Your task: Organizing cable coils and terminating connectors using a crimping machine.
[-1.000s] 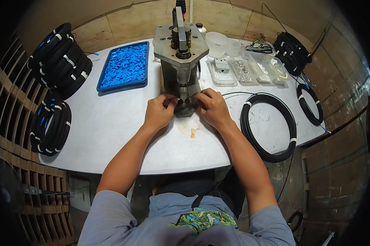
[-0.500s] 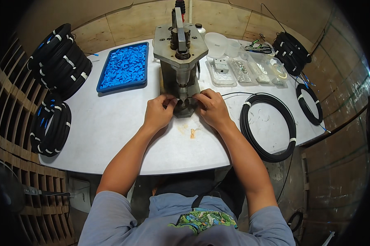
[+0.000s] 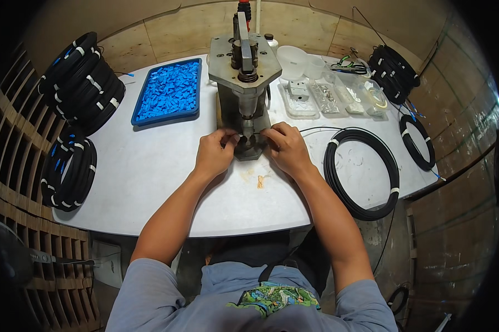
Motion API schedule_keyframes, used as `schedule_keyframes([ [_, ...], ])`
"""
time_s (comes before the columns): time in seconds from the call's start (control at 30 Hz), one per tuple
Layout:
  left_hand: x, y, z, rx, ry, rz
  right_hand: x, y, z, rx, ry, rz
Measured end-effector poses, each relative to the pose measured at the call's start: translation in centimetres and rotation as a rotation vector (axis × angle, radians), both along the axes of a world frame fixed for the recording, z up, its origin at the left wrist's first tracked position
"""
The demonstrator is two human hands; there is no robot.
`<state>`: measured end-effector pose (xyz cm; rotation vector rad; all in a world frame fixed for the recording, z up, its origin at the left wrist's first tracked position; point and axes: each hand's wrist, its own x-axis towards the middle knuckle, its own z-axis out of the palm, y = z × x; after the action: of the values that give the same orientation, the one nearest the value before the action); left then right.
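Grey steel bench press (image 3: 245, 58): stands on a white-topped table (image 3: 144, 182) between a worker's two bare hands, its lower tip serving as hub of the clock face.
Left hand (image 3: 214, 151): at 8 o'clock, thumb and fingers curled together just beside the tip; whether they grasp anything cannot be told, the spot being too small and shaded.
Right hand (image 3: 287, 145): between 3 and 4 o'clock, thumb and fingers pinching a slim black cable (image 3: 316, 128) on the opposite side of the tip.
Cable's run: from the right fingertips toward 3 o'clock (a long, shallow arc) to the upper edge of a large round black coil with white ties (image 3: 329, 171), lying flat nearer 4 o'clock.
Blue rectangular plastic tray (image 3: 165, 120): at 10 o'clock, heaped with small bright-blue pieces (image 3: 168, 88).
Clear plastic boxes (image 3: 302, 115): at 2 o'clock, side by side, a pale square-edged block (image 3: 298, 90) in the one closest to the press.
Stacked black coils with white ties (image 3: 89, 91): beyond the tray, between 9 and 10 o'clock; a smaller black bundle with blue ends (image 3: 83, 171) sits at 9.
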<state>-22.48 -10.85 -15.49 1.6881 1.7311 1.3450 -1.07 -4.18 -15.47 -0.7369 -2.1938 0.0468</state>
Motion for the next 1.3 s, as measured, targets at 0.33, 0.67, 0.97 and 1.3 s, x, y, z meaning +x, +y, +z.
schedule_keyframes([
  [0.33,-0.01,0.14,-0.07,0.009,-0.01,-0.009,0.1,-0.25,0.22,0.005,0.011,0.008],
  [0.67,0.18,0.03,0.11,0.001,-0.026,0.004,0.2,-0.3,0.17,0.007,0.022,0.02],
  [0.97,0.08,0.14,-0.03,0.003,-0.018,-0.009,0.15,-0.4,0.39,-0.004,0.006,0.013],
  [1.3,0.11,0.1,-0.17,0.024,-0.013,0.004,0.17,-0.26,0.32,-0.025,-0.007,0.006],
])
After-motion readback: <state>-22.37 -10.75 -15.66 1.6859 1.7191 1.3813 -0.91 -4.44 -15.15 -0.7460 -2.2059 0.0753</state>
